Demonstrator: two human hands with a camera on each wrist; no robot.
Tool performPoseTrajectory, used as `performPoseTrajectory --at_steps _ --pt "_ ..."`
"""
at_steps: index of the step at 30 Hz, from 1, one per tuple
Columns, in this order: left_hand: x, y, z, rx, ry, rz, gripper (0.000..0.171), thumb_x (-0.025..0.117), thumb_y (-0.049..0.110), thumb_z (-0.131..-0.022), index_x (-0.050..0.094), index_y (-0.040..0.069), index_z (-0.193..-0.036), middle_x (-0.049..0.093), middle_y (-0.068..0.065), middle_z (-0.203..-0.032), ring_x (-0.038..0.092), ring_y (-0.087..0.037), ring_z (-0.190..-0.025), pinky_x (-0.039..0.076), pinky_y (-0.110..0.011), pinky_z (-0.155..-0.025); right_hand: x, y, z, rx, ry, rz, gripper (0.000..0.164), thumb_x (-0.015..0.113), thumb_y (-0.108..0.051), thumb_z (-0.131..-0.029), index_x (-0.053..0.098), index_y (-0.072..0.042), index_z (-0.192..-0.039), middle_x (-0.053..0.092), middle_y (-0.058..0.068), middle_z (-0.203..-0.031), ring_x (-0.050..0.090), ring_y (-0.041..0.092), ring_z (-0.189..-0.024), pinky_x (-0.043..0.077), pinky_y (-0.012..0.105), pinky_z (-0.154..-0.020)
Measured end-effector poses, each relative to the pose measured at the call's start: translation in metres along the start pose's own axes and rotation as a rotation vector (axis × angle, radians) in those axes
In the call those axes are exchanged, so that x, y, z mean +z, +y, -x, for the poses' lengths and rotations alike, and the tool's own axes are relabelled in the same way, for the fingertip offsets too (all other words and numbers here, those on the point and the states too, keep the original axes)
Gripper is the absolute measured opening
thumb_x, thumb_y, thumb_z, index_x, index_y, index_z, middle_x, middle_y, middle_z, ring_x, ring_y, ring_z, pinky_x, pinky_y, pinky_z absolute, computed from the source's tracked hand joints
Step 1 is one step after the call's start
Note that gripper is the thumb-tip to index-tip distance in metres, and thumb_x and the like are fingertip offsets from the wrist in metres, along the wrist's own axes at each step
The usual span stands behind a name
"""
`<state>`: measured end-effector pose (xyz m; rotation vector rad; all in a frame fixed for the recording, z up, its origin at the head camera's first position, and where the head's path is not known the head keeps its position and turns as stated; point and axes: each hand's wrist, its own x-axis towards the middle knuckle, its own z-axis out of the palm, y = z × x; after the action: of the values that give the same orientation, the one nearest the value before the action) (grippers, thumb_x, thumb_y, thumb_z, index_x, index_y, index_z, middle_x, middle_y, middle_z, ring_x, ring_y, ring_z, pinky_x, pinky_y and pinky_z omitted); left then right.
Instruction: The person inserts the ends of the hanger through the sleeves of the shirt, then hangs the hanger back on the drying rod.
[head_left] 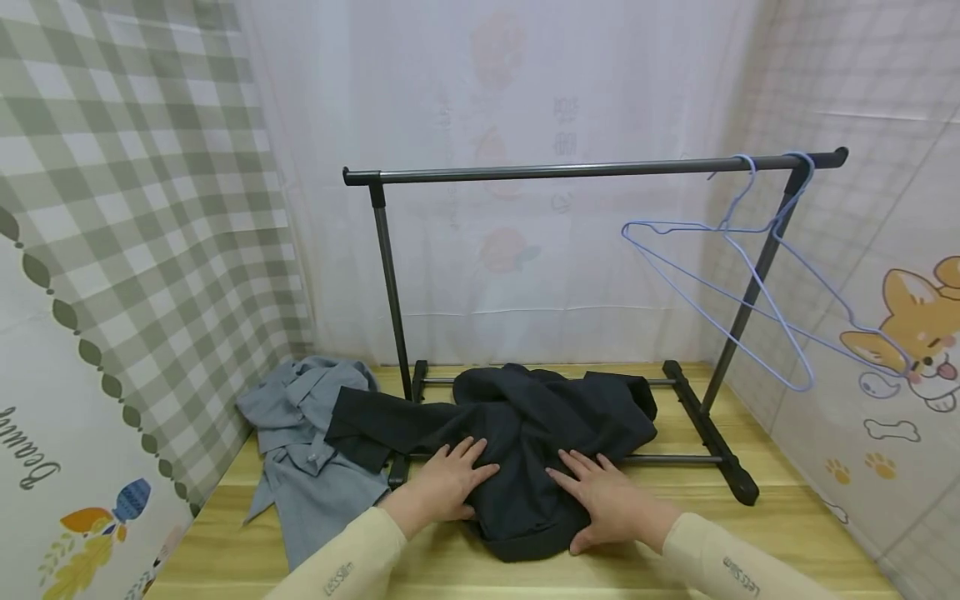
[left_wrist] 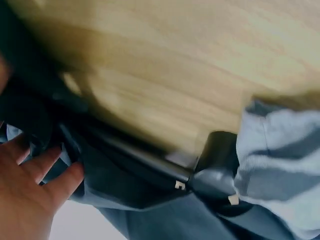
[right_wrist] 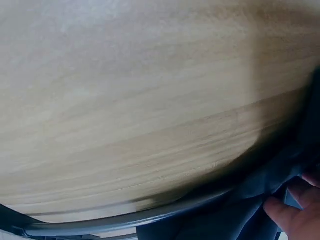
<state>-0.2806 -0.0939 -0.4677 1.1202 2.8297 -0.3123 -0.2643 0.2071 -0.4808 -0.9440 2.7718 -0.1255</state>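
A black long-sleeved garment [head_left: 517, 467] lies crumpled over the lower bars of the clothes rack, one sleeve [head_left: 382, 425] stretched to the left. My left hand [head_left: 444, 485] rests on its left side with fingers spread. On the right side of the cloth lies my right hand [head_left: 611, 504], its fingers also spread. In the left wrist view the fingertips [left_wrist: 70, 175] touch folds of the dark cloth. The right wrist view shows the right hand [right_wrist: 300, 215] at the garment's edge, partly out of frame.
The black rack [head_left: 525, 173] stands on the wooden table [head_left: 795, 533]. Two blue hangers [head_left: 757, 275] hang at the right end of its top bar. A crumpled grey-blue garment [head_left: 315, 475] lies at the left, partly under the black sleeve. Printed curtains [head_left: 150, 167] surround the table.
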Motion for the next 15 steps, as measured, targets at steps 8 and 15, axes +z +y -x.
performPoseTrajectory --at_steps 8,15 --pt "0.011 -0.001 -0.008 0.026 0.182 0.074 0.030 0.071 0.020 -0.093 0.072 0.026 -0.122 0.063 0.002 -0.130 0.060 -0.018 -0.117 0.050 -0.033 -0.093 0.005 -0.008 -0.005 -0.084 0.201 0.141 0.035 0.076 -0.027 -0.087 0.072 -0.010 -0.117 0.063 0.016 -0.128 0.061 0.034 -0.115 0.051 0.046 -0.092" --pt "-0.020 -0.028 -0.007 -0.071 0.221 0.811 0.035 0.051 0.005 -0.101 0.068 0.016 -0.129 0.058 0.000 -0.064 0.050 -0.014 -0.051 0.045 -0.028 -0.061 -0.040 -0.001 -0.007 -0.064 0.342 -0.235 0.009 0.067 -0.011 -0.095 0.073 -0.012 -0.102 0.070 -0.001 -0.093 0.064 0.009 -0.076 0.051 0.028 -0.064"
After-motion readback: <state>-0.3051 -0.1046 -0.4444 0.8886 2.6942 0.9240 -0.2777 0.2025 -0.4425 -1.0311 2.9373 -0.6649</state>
